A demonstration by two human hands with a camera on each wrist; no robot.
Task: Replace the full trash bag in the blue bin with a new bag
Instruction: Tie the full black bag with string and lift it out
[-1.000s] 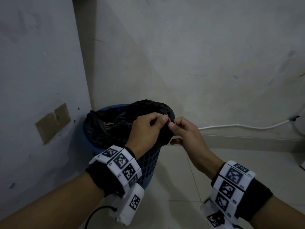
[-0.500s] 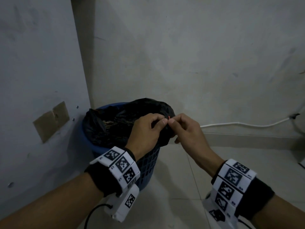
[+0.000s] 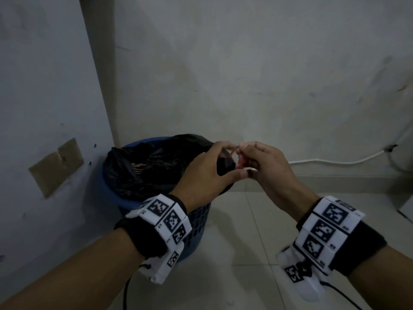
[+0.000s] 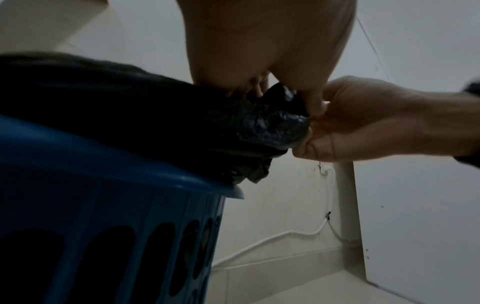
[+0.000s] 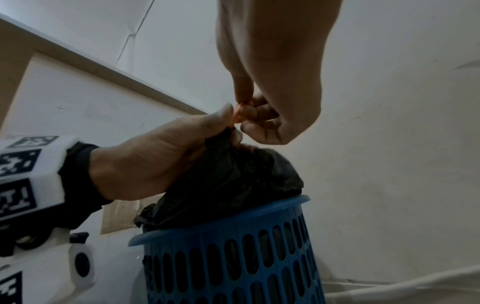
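Observation:
A blue perforated bin (image 3: 199, 229) (image 5: 233, 257) (image 4: 103, 236) stands in the corner, lined with a full black trash bag (image 3: 152, 168) (image 5: 233, 181) (image 4: 259, 123). My left hand (image 3: 210, 173) (image 5: 161, 160) grips a gathered bunch of the bag's rim at the bin's right side. Beside it, my right hand (image 3: 259, 162) (image 5: 259, 115) (image 4: 363, 123) pinches a thin orange-red tie (image 3: 233, 152) (image 5: 237, 115) that runs to the gathered bag neck. Brownish rubbish shows inside the bag.
Grey walls meet in the corner behind the bin. A brown patch (image 3: 55, 166) is stuck on the left wall. A white cable (image 3: 335, 162) runs along the back wall above the skirting. Pale floor tiles (image 3: 245, 253) spread to the right.
Both hands have risen slightly with the bag's gathered edge. The left hand's grip has shifted round the bag neck, and the right hand has drawn the orange-red tie out into view.

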